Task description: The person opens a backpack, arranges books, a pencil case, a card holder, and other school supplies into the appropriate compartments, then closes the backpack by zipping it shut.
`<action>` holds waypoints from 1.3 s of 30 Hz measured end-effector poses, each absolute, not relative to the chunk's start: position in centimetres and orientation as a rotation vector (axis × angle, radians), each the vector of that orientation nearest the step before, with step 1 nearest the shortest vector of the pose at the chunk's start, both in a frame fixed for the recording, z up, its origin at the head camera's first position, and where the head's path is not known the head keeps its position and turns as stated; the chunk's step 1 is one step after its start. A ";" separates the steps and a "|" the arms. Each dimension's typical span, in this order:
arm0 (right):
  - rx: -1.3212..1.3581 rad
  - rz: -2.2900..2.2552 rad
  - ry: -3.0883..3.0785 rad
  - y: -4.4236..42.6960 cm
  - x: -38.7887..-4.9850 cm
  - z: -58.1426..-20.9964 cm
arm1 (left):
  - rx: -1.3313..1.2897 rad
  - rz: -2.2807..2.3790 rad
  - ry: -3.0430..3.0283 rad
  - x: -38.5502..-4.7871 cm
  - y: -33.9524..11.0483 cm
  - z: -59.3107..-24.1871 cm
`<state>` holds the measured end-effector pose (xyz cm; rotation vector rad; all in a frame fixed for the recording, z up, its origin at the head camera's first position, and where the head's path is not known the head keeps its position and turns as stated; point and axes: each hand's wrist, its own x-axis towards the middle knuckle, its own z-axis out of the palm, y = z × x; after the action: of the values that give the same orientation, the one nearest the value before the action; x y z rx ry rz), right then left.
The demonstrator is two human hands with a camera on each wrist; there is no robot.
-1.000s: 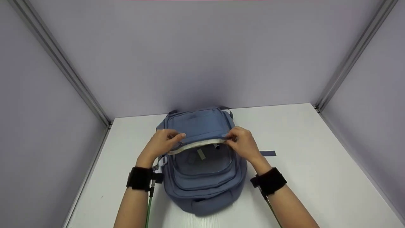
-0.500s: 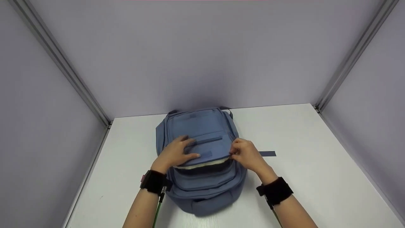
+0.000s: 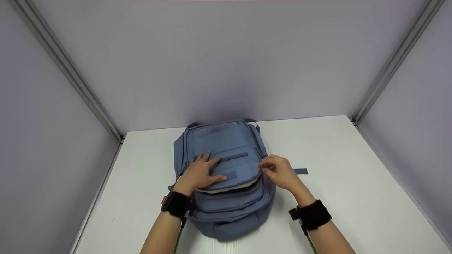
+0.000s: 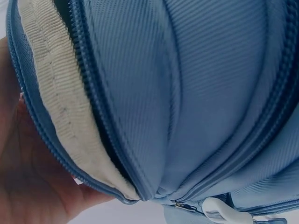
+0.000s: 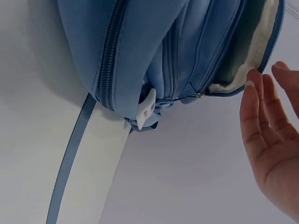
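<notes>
A blue backpack (image 3: 219, 137) lies on its back, its front pocket's zipper partly undone. The pocket flap (image 3: 243, 173) is folded down over the opening, leaving a gap along its cream inner trim (image 4: 60, 93). Spread across the flap's left side is my left hand (image 3: 199, 173), its fingers flat on the fabric. My right hand (image 3: 280, 173) is at the flap's right edge; in the right wrist view its fingertips (image 5: 252, 86) touch or nearly touch the zipper edge, with the thumb apart. White zipper pulls (image 5: 145, 109) hang at the bag's side.
The backpack lies on a white table (image 3: 335, 183), near the back wall (image 3: 226, 63). A blue strap end (image 3: 301, 171) sticks out to its right. Grey panels with metal frame posts (image 3: 81, 84) stand on both sides.
The raised flap has come down toward me over the pocket opening. My left hand moved from the flap's edge onto its front. My right hand followed the edge down and has loosened its pinch.
</notes>
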<state>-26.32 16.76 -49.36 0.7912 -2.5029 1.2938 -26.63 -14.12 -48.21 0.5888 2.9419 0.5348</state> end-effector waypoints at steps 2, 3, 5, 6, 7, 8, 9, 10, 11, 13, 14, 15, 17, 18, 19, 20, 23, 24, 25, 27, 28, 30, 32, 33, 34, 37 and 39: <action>0.684 1.306 -2.505 16.9 -26.9 -49.2 | 0.588 0.535 2.941 -26.7 -14.1 -48.3; 0.627 1.312 -2.511 16.9 -27.2 -49.3 | 0.586 0.538 2.940 -26.8 -14.1 -48.3; 0.523 1.313 -2.539 17.0 -28.1 -49.6 | 0.575 0.544 2.937 -26.9 -14.1 -48.4; 0.482 1.313 -2.561 17.0 -28.6 -49.8 | 0.569 0.544 2.937 -26.9 -14.1 -48.5; 0.448 1.309 -2.589 17.0 -29.1 -50.0 | 0.562 0.545 2.938 -26.9 -14.0 -48.6; 0.425 1.304 -2.618 16.9 -29.6 -50.3 | 0.556 0.543 2.939 -27.0 -14.0 -48.6; 0.414 1.300 -2.649 16.8 -30.0 -50.6 | 0.552 0.540 2.941 -27.0 -14.0 -48.7; 0.411 1.293 -2.681 16.7 -30.5 -50.8 | 0.548 0.535 2.944 -27.0 -14.0 -48.8; 0.414 1.293 -2.712 16.5 -30.9 -51.1 | 0.545 0.528 2.948 -27.0 -13.9 -48.8; 0.436 1.297 -2.769 16.2 -31.6 -51.5 | 0.541 0.524 2.952 -27.0 -13.9 -48.9; 0.455 1.299 -2.790 16.0 -31.9 -51.7 | 0.540 0.526 2.955 -27.0 -13.9 -49.0; 0.470 1.305 -2.807 15.9 -32.2 -51.9 | 0.541 0.531 2.955 -27.0 -13.8 -49.0; 0.495 1.318 -2.817 15.5 -32.6 -52.1 | 0.543 0.540 2.955 -27.0 -13.8 -49.1; 0.498 1.318 -2.811 15.4 -32.7 -52.2 | 0.544 0.547 2.953 -27.0 -13.8 -49.1; 0.487 1.323 -2.797 15.2 -32.9 -52.3 | 0.547 0.555 2.951 -26.9 -13.8 -49.1; 0.467 1.331 -2.777 15.1 -33.0 -52.4 | 0.552 0.560 2.949 -26.9 -13.8 -49.1; 0.386 1.328 -2.710 14.7 -33.2 -52.4 | 0.556 0.562 2.951 -26.9 -13.9 -49.2; 0.354 1.326 -2.695 14.6 -33.2 -52.4 | 0.556 0.559 2.953 -26.8 -13.9 -49.2; 0.329 1.324 -2.685 14.5 -33.2 -52.4 | 0.558 0.551 2.957 -26.8 -13.9 -49.2; 0.307 1.300 -2.681 14.4 -33.2 -52.3 | 0.560 0.533 2.968 -26.7 -13.9 -49.3; 0.303 1.287 -2.683 14.4 -33.3 -52.4 | 0.564 0.523 2.974 -26.7 -13.9 -49.3; 0.300 1.266 -2.687 14.4 -33.3 -52.4 | 0.575 0.507 2.991 -26.6 -13.8 -49.5; 0.318 1.235 -2.685 14.4 -33.2 -52.4 | 0.577 0.490 3.007 -26.6 -13.8 -49.6; 0.327 1.219 -2.683 14.5 -33.2 -52.5 | 0.574 0.480 3.014 -26.5 -13.7 -49.7; 0.339 1.202 -2.680 14.5 -33.2 -52.5 | 0.570 0.476 3.019 -26.5 -13.7 -49.8; 0.361 1.163 -2.674 14.7 -33.0 -52.4 | 0.556 0.465 3.029 -26.3 -13.5 -50.0; 0.368 1.143 -2.665 14.7 -32.8 -52.4 | 0.549 0.462 3.035 -26.2 -13.4 -50.1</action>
<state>-32.77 14.74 -52.38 0.3682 -2.6646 1.1432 -26.16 -13.44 -50.08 0.5487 3.0354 0.4621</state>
